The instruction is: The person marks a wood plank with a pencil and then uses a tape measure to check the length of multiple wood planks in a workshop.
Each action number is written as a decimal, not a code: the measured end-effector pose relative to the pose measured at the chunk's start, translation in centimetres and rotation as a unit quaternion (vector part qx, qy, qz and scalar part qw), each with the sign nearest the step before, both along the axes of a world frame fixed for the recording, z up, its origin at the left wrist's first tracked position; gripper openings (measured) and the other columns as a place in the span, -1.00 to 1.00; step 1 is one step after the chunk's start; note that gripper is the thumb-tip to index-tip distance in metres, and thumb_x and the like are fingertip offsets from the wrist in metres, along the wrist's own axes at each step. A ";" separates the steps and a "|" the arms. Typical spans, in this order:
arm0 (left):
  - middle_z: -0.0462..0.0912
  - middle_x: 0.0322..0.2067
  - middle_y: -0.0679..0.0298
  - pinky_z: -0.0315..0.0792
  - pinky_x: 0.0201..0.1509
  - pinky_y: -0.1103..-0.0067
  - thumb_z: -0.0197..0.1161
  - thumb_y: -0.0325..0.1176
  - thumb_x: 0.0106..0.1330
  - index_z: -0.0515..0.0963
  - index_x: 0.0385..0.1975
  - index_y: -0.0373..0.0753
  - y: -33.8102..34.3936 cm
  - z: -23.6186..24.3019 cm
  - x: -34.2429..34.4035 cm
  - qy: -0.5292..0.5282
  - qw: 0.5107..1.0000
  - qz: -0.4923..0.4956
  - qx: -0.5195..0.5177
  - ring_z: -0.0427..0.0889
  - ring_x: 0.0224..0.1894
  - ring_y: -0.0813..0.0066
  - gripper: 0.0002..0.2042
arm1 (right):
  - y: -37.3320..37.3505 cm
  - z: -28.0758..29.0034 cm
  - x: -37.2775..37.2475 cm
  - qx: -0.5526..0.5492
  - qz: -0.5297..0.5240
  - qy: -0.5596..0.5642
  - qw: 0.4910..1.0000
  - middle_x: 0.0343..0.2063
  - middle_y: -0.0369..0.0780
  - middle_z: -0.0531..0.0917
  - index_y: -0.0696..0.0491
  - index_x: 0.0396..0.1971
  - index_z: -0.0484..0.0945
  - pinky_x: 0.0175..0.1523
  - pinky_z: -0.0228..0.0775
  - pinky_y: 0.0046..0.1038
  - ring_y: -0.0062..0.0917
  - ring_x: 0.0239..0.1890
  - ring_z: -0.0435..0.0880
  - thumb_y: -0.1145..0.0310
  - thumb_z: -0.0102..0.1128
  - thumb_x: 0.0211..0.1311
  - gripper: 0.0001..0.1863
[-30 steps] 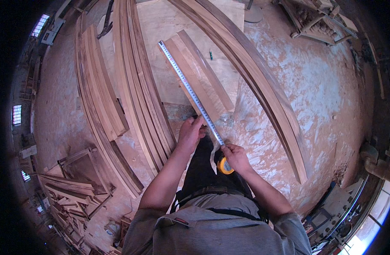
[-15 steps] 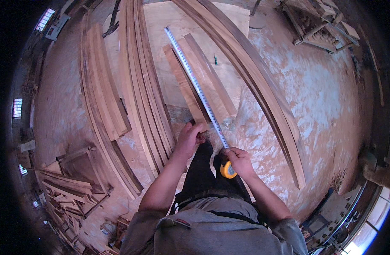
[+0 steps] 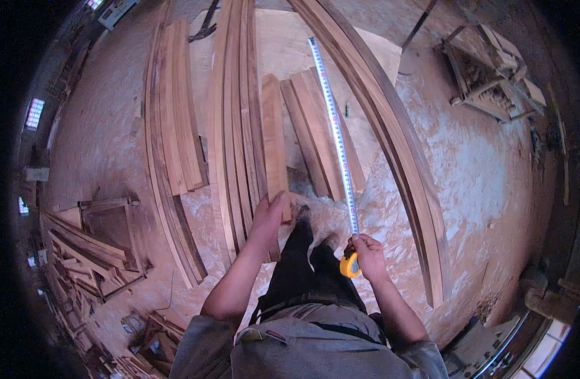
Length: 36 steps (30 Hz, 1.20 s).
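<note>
My left hand is closed round the near end of a short wooden board, which it holds beside the stack of long boards. In my right hand is a yellow tape measure, gripped at the mouth of its case. Its white blade sticks out far ahead, over other short boards lying on a pale plywood sheet. The blade's far tip is not touching my left hand's board.
Long thick planks run along the right side. More boards lie at the left. A wooden frame with offcuts stands at the lower left, and a wooden rack at the far right. A small green object lies on the plywood.
My left hand has moved the short board left, away from the tape and against the long stack. The tape blade stays extended in my right hand. The view has shifted.
</note>
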<state>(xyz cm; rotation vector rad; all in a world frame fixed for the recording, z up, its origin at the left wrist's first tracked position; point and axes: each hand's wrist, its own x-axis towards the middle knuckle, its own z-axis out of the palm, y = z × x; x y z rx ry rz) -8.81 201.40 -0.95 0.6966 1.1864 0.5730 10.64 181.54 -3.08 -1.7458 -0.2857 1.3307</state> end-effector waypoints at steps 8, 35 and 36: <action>0.63 -0.14 0.07 0.58 -0.16 0.46 0.17 -0.11 0.39 0.38 0.13 -0.45 -5.3 1.9 -9.5 0.106 0.994 0.029 0.009 0.66 -0.20 0.36 -0.48 | 2.1 2.2 1.5 0.026 0.055 -0.021 0.998 -0.55 -0.23 0.59 0.19 -0.41 0.56 -0.28 0.42 -0.48 -0.54 -0.46 0.56 0.34 0.07 0.34 -0.77; 0.58 -0.49 0.24 0.53 -0.53 0.52 0.20 0.03 0.34 0.40 -0.26 -0.28 -56.1 11.6 -19.4 0.045 0.642 0.749 0.155 0.62 -0.57 0.43 -0.58 | -2.4 9.2 -20.2 0.010 0.622 -0.027 0.783 -0.18 -0.11 0.56 0.29 -0.09 0.52 -0.14 0.44 -0.32 -0.36 -0.21 0.52 0.19 0.11 0.35 -0.59; 0.57 -0.51 0.25 0.53 -0.53 0.52 0.19 0.01 0.35 0.41 -0.26 -0.28 -57.1 11.9 -20.2 0.034 0.620 0.768 0.159 0.62 -0.58 0.43 -0.60 | -3.6 10.0 -21.8 0.048 0.642 -0.029 0.765 -0.18 -0.11 0.56 0.29 -0.09 0.51 -0.11 0.44 -0.31 -0.35 -0.20 0.52 0.18 0.10 0.36 -0.58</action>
